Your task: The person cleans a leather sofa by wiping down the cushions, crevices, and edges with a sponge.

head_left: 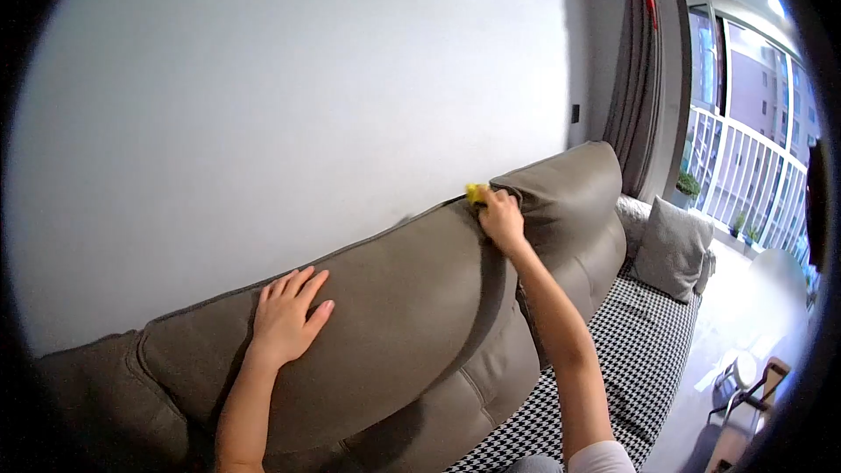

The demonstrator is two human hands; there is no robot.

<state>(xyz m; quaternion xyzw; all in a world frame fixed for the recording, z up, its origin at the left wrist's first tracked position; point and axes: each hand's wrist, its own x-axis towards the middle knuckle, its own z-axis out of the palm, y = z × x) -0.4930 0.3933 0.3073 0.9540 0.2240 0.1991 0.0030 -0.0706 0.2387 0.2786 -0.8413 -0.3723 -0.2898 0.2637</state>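
A brown sofa backrest (pixel 377 298) stands against a white wall. My left hand (pixel 289 318) lies on the upper part of the backrest, fingers spread, holding nothing. Farther right, my right hand (pixel 501 217) is closed around a small yellow cloth or sponge (pixel 476 194), of which only a part shows. That hand is at the backrest's top edge, beside the gap between two back cushions. The right-hand cushion (pixel 569 188) rises just beyond it.
A black-and-white houndstooth cover (pixel 639 350) lies on the seat. At the sofa's far end is a grey pillow (pixel 673 250). Grey curtains (pixel 635 79) hang near a railed balcony (pixel 753 149). A chair (pixel 753 394) stands at the lower right.
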